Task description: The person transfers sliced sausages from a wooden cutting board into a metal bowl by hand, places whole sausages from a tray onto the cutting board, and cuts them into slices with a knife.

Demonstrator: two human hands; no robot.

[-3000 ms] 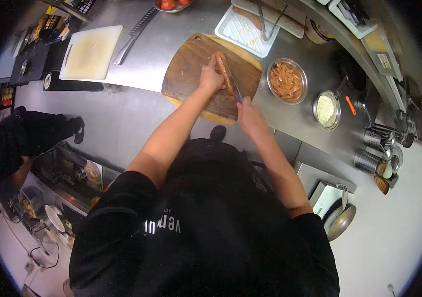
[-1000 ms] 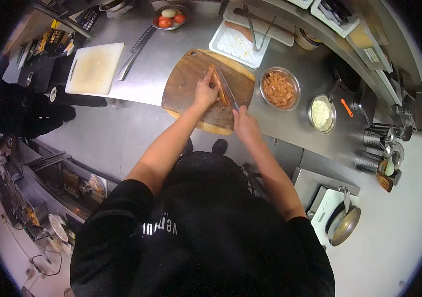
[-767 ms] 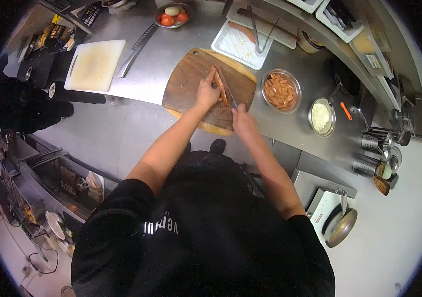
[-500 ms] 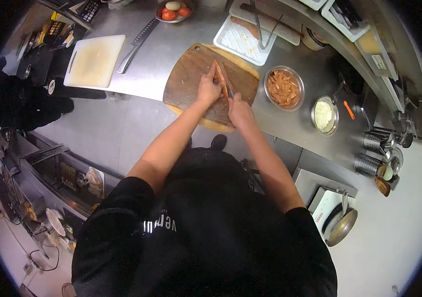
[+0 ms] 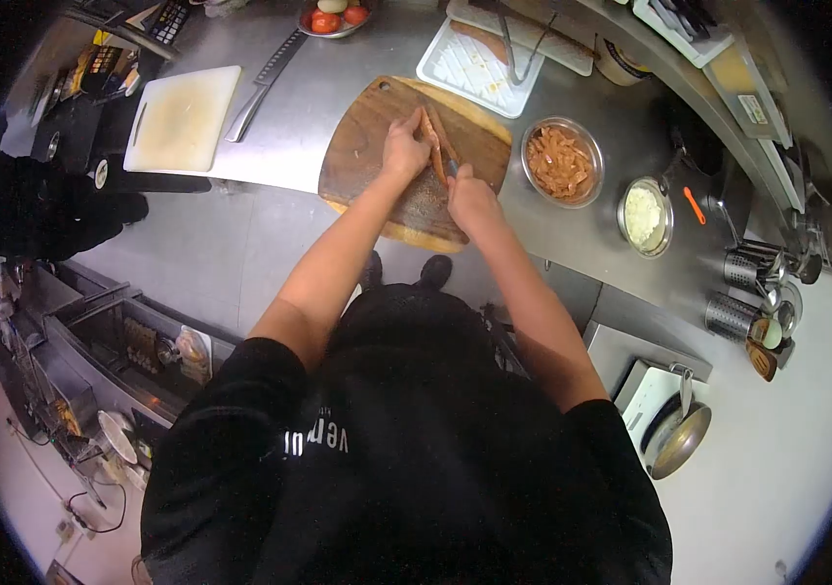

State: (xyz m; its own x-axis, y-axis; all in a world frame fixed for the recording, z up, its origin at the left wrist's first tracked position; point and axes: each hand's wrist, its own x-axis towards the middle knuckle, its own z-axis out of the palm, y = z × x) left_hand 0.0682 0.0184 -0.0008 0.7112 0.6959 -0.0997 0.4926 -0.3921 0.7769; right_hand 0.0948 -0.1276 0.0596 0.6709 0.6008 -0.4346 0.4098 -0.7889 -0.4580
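On the wooden cutting board (image 5: 357, 146) lies a long, narrow reddish-brown piece of meat (image 5: 437, 132), apparently split lengthwise, with one part beside the other. My left hand (image 5: 406, 148) is closed on its left side, fingertips near the far end. A small knife (image 5: 452, 169) is gripped in my right hand (image 5: 474, 202), its blade at the near end of the meat and partly hidden. To the right of the board stands a metal bowl (image 5: 595, 185) of cut reddish-brown pieces (image 5: 559, 161).
Behind the board is a white tray (image 5: 440, 68) with tongs (image 5: 511, 58) over it. A bowl of white shreds (image 5: 643, 216) and an orange-handled utensil (image 5: 695, 205) are at right. A long knife (image 5: 265, 83) and white cutting board (image 5: 182, 122) lie left.
The two parts of the meat look spread wider at the near end. My right hand and knife have shifted slightly. The whole view has tilted a little.
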